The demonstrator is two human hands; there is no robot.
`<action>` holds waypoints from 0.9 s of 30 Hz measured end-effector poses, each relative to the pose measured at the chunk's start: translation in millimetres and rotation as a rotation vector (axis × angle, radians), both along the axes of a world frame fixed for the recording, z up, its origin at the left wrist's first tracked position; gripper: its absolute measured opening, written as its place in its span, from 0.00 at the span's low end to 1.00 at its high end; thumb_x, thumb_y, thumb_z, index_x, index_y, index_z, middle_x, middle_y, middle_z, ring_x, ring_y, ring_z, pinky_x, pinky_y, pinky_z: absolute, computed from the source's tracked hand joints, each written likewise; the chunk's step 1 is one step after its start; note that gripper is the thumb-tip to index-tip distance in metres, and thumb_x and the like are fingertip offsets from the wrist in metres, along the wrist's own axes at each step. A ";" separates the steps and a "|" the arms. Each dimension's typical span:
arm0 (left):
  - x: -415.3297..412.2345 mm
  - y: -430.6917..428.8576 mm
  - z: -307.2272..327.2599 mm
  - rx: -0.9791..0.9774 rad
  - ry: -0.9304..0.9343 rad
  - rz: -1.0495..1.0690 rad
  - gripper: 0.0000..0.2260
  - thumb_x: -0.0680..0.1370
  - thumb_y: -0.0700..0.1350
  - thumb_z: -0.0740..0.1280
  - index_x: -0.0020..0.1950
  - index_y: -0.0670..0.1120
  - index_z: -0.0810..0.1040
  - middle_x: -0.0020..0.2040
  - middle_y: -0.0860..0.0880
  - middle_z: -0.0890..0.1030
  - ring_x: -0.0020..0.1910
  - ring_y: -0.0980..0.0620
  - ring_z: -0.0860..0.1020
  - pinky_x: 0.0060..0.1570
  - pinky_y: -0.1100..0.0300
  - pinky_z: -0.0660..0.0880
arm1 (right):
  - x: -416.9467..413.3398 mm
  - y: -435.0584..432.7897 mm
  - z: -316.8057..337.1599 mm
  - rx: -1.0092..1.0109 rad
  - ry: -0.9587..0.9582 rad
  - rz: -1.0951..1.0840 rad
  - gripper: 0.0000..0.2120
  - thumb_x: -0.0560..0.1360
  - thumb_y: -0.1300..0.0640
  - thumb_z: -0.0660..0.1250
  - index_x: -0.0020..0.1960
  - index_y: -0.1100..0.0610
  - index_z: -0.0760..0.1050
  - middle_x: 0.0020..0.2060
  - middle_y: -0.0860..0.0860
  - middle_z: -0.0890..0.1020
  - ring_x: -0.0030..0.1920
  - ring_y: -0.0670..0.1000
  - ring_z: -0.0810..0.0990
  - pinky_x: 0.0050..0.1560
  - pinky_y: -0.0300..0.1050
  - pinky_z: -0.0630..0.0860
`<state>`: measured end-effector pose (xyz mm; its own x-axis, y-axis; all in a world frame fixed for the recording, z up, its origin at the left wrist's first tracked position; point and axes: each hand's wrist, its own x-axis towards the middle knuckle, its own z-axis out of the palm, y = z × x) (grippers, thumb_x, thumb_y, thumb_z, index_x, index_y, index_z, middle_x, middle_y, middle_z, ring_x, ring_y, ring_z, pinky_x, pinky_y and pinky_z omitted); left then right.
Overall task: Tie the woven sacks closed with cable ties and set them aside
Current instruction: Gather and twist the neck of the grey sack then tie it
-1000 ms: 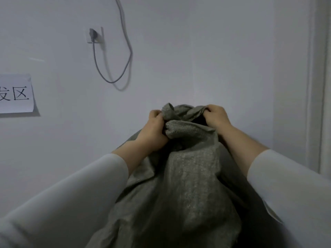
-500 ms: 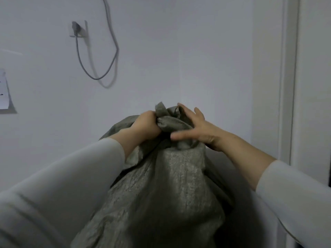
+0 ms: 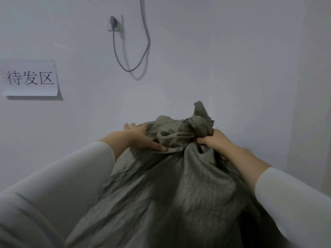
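Grip swap: right hand [image 3: 213,142] now clenches the bunched neck [image 3: 199,125] of the grey-green woven sack [image 3: 179,194]; left hand [image 3: 141,138] has let go.
Left hand: fingers spread, pressing the sack's shoulder.
Sack: lower centre of frame.
Neck: upright, right of centre, nearer the right hand.

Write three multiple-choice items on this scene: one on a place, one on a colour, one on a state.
1. The paper sign hangs where, relative to the wall socket? A. left of it B. right of it C. directly below it
2. The sack is: A. white B. red C. grey-green
3. The right hand: A. lies flat on the wall B. grips the sack's gathered neck C. hangs idle
Key: A, the sign sits at the left edge of the view; C, its weave is dull grey-green; B, it curls round the bunched top.
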<state>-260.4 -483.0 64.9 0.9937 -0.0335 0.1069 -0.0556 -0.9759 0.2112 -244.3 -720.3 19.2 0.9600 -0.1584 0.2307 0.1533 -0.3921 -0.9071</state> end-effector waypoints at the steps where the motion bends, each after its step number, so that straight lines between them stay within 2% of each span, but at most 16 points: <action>1: 1.0 10.7 -8.4 0.016 0.046 0.074 0.56 0.57 0.75 0.66 0.76 0.56 0.43 0.77 0.42 0.47 0.76 0.37 0.45 0.72 0.40 0.51 | 6.3 -2.0 -4.5 -0.002 0.037 -0.010 0.27 0.66 0.55 0.74 0.62 0.59 0.73 0.55 0.58 0.80 0.54 0.59 0.79 0.59 0.55 0.76; 3: 4.0 21.9 -23.3 -0.115 0.130 0.101 0.56 0.57 0.78 0.61 0.76 0.56 0.41 0.78 0.43 0.48 0.76 0.37 0.48 0.73 0.40 0.52 | 14.3 -5.7 -10.6 0.010 0.112 -0.007 0.34 0.61 0.51 0.76 0.64 0.59 0.71 0.58 0.59 0.79 0.55 0.60 0.79 0.59 0.57 0.76; 4: 4.0 21.3 -28.3 -0.190 0.165 0.067 0.52 0.62 0.76 0.60 0.77 0.54 0.44 0.77 0.44 0.52 0.76 0.39 0.53 0.73 0.42 0.55 | 15.4 -7.3 -11.3 0.045 0.137 -0.013 0.37 0.60 0.51 0.77 0.65 0.60 0.70 0.59 0.59 0.78 0.57 0.61 0.78 0.60 0.58 0.76; 7: 5.8 8.6 -36.6 -0.228 0.141 -0.009 0.34 0.74 0.68 0.55 0.72 0.47 0.65 0.71 0.45 0.68 0.69 0.43 0.68 0.67 0.53 0.64 | 10.5 -11.4 -10.0 0.141 0.207 -0.062 0.43 0.60 0.54 0.81 0.68 0.64 0.66 0.62 0.60 0.76 0.60 0.61 0.77 0.62 0.58 0.74; 9: 8.3 0.2 -38.6 -0.212 0.082 -0.002 0.29 0.77 0.65 0.55 0.66 0.45 0.72 0.66 0.43 0.74 0.64 0.43 0.73 0.61 0.56 0.68 | 5.0 -15.2 -10.3 0.088 0.284 -0.085 0.44 0.60 0.52 0.81 0.70 0.64 0.65 0.65 0.60 0.74 0.62 0.61 0.75 0.63 0.57 0.73; 11: 15.4 -0.6 -43.0 -0.200 0.060 0.059 0.33 0.74 0.68 0.55 0.66 0.44 0.72 0.65 0.43 0.74 0.63 0.42 0.72 0.63 0.53 0.68 | -1.7 -19.0 -12.8 0.017 0.395 -0.040 0.40 0.66 0.53 0.77 0.71 0.62 0.63 0.67 0.60 0.71 0.65 0.61 0.73 0.63 0.55 0.71; 13: 18.5 4.3 -46.3 -0.203 0.098 0.193 0.45 0.66 0.77 0.54 0.70 0.44 0.66 0.70 0.42 0.69 0.68 0.40 0.68 0.68 0.47 0.64 | -5.8 -20.6 -16.6 -0.053 0.491 0.034 0.36 0.71 0.52 0.73 0.73 0.61 0.61 0.69 0.59 0.69 0.68 0.60 0.70 0.64 0.54 0.69; 14: 17.5 5.3 -47.1 -0.273 0.153 0.233 0.48 0.65 0.77 0.55 0.73 0.44 0.62 0.72 0.42 0.67 0.70 0.39 0.65 0.69 0.46 0.62 | -7.1 -19.3 -18.6 -0.072 0.502 0.052 0.33 0.73 0.53 0.70 0.73 0.61 0.61 0.70 0.59 0.69 0.68 0.60 0.69 0.63 0.53 0.68; 16: 15.9 0.9 -47.5 -0.424 0.223 0.215 0.41 0.71 0.71 0.57 0.72 0.42 0.62 0.71 0.42 0.67 0.69 0.40 0.67 0.68 0.49 0.64 | -5.0 -13.4 -21.9 -0.193 0.464 0.050 0.28 0.76 0.53 0.66 0.73 0.60 0.61 0.71 0.58 0.67 0.70 0.59 0.66 0.64 0.50 0.66; 19: 14.4 -7.5 -43.4 -0.335 0.054 0.187 0.26 0.78 0.59 0.58 0.64 0.37 0.71 0.59 0.40 0.75 0.57 0.42 0.75 0.52 0.55 0.70 | -1.6 -2.9 -21.4 -0.327 0.446 0.084 0.23 0.80 0.58 0.59 0.73 0.62 0.61 0.73 0.57 0.64 0.71 0.57 0.64 0.66 0.46 0.63; 21: 14.1 -12.1 -43.3 -0.260 -0.046 0.152 0.19 0.80 0.53 0.58 0.55 0.37 0.74 0.54 0.40 0.77 0.49 0.44 0.75 0.46 0.55 0.70 | -0.7 1.6 -18.4 -0.291 0.424 0.042 0.21 0.79 0.64 0.59 0.71 0.64 0.63 0.68 0.58 0.69 0.61 0.56 0.72 0.58 0.47 0.67; 23: 17.4 -11.8 -44.1 -0.272 -0.134 0.161 0.10 0.80 0.47 0.59 0.47 0.41 0.72 0.54 0.41 0.78 0.47 0.44 0.75 0.45 0.54 0.71 | 5.6 0.1 -15.9 -0.190 0.381 0.013 0.20 0.77 0.68 0.61 0.68 0.67 0.67 0.61 0.59 0.75 0.48 0.53 0.72 0.49 0.42 0.66; 25: 15.8 -10.2 -37.6 -0.328 -0.195 0.215 0.08 0.79 0.43 0.60 0.41 0.42 0.70 0.52 0.41 0.78 0.47 0.43 0.76 0.44 0.53 0.72 | 7.9 -1.7 -7.3 -0.066 0.334 -0.015 0.19 0.75 0.69 0.64 0.66 0.67 0.70 0.46 0.56 0.77 0.40 0.53 0.71 0.48 0.42 0.65; 26: 16.3 -8.9 -32.6 -0.361 -0.223 0.229 0.10 0.79 0.41 0.59 0.38 0.42 0.69 0.51 0.41 0.78 0.46 0.42 0.76 0.44 0.52 0.72 | 10.5 -2.1 -3.9 -0.033 0.318 -0.019 0.19 0.75 0.68 0.64 0.66 0.67 0.70 0.42 0.56 0.76 0.38 0.54 0.71 0.49 0.44 0.66; 27: 16.3 -8.0 -27.4 -0.406 -0.243 0.234 0.11 0.79 0.41 0.59 0.37 0.42 0.68 0.50 0.40 0.78 0.46 0.42 0.76 0.45 0.51 0.73 | 12.0 -2.3 1.2 -0.011 0.300 -0.029 0.20 0.75 0.67 0.65 0.66 0.66 0.69 0.44 0.56 0.76 0.41 0.55 0.73 0.50 0.44 0.68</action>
